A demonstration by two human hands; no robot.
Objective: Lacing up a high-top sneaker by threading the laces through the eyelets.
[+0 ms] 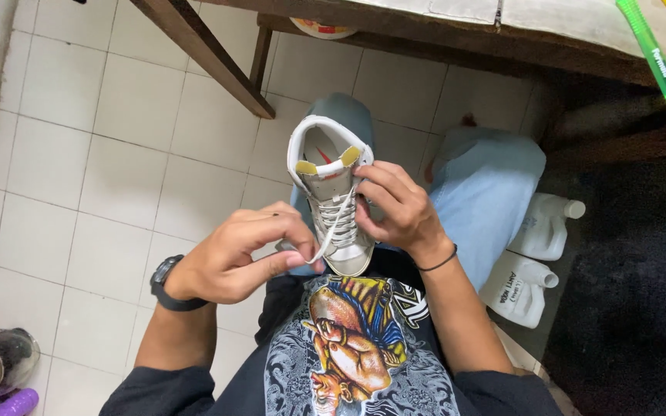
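A grey and white sneaker (pixel 331 166) with yellow tabs rests on my lap between my knees in light blue jeans, its opening pointing away from me. My left hand (pixel 242 254) pinches the end of the white shoelace (pixel 334 228) and pulls it toward the lower left. My right hand (pixel 396 206) grips the sneaker's right side near the upper eyelets, fingers on the laces. A black watch sits on my left wrist and a thin black band on my right.
A wooden table (pixel 395 31) runs across the top, with a slanted leg (pixel 210 58) at the upper left. A green tube (pixel 651 54) lies on the table. Two white plastic jugs (pixel 537 254) stand on the tiled floor (pixel 79 154) to the right.
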